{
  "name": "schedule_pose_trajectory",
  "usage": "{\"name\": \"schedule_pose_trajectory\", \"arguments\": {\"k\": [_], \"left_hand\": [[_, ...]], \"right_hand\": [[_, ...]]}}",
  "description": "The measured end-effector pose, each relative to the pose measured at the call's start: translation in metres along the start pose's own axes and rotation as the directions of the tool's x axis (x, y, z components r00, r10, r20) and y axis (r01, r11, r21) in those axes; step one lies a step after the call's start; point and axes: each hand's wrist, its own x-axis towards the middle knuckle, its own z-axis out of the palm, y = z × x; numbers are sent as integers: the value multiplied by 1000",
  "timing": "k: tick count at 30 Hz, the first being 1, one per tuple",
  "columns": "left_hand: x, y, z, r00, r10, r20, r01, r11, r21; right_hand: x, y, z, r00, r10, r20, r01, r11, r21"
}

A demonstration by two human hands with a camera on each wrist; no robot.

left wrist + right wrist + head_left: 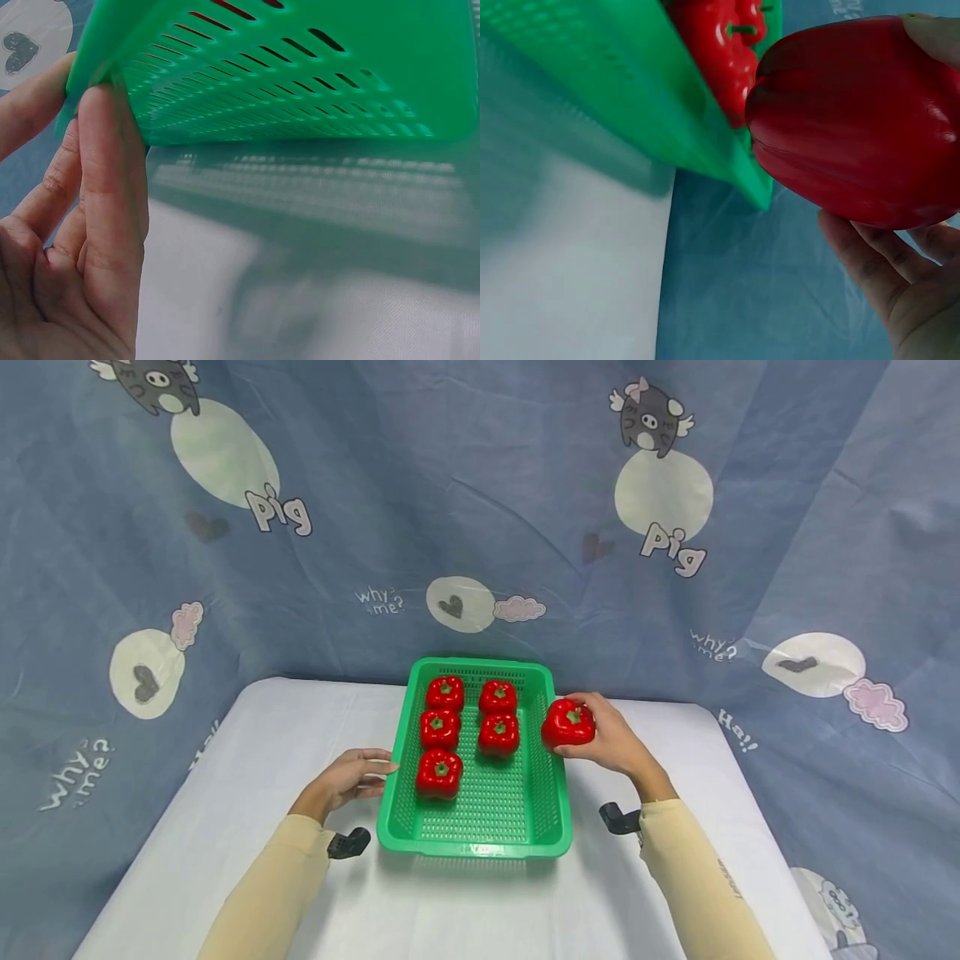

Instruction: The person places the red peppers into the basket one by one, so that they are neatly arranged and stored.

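Note:
My right hand (615,739) holds a red bell pepper (567,724) at the basket's right rim, its green stem facing up. In the right wrist view the same pepper (855,124) fills the space between thumb and fingers (870,262), beside the basket wall. Several more red bell peppers (439,774) sit in two columns inside the green basket (474,849), three on the left and two on the right. My left hand (348,783) is at the basket's left side. Its fairly straight fingers (109,172) touch the rim in the left wrist view.
The basket stands on a table with a white cloth (465,918), toward the far edge. Behind and around hangs a blue printed curtain (480,510). Dark wrist mounts (618,818) stick out from both sleeves. Free floor shows at the basket's front right, inside it.

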Motion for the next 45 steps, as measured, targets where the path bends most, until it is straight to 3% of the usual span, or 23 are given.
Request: {"name": "schedule_pose_trajectory", "arguments": {"k": [15,27,45], "left_hand": [[2,-2,-3,1000,8,17,-7,1000,-23],[2,1,-2,1000,15,19,-15,1000,-13],[4,-3,-2,1000,4,9,-3,1000,-9]], "right_hand": [[11,-13,29,998,17,64,-22,997,75],[17,-17,49,985,8,174,-24,996,89],[26,-18,72,969,69,238,-88,994,69]]}}
